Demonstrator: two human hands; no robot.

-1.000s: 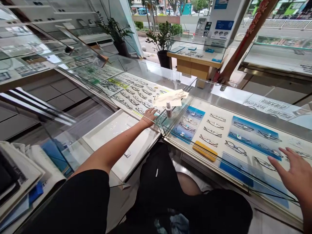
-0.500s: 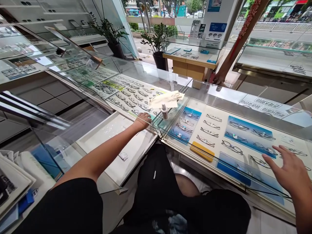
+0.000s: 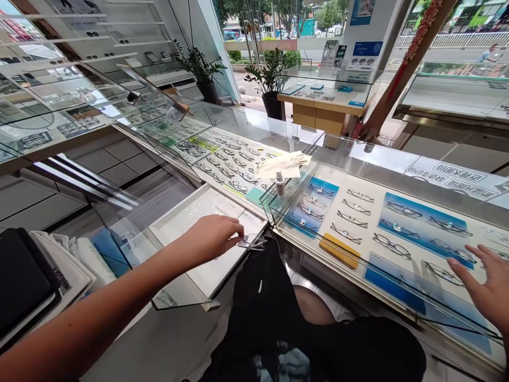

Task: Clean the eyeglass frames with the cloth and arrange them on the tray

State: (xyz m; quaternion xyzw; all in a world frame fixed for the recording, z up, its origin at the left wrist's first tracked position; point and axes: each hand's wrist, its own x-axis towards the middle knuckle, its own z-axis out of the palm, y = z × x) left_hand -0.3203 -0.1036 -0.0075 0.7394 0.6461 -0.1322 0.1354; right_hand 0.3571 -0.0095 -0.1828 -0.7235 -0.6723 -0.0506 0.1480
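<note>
My left hand [image 3: 217, 233] is over the white pull-out drawer [image 3: 181, 212], fingers pinched on a pair of eyeglasses [image 3: 253, 242] that points toward my lap. Part of the frame is hidden by the fingers. On the right, my right hand [image 3: 487, 281] is open with fingers spread, over the glass top of the display case, and appears to hold nothing. Beneath it lie rows of eyeglasses, including a dark-rimmed pair [image 3: 443, 273] close to the fingertips. A white bottle [image 3: 280, 184] and a cream cloth [image 3: 284, 165] rest on the glass between the hands.
A yellow glasses case [image 3: 340, 251] and blue display cards [image 3: 425, 217] lie inside the right case. The left case holds several rows of frames [image 3: 233, 162]. Books and folders [image 3: 71, 270] are stacked at the left. Potted plants [image 3: 270, 85] stand beyond the counter.
My left hand has drawn back from the far end of the drawer toward me, and eyeglasses now show in its fingers. The view has turned slightly left. My right hand stays spread over the case.
</note>
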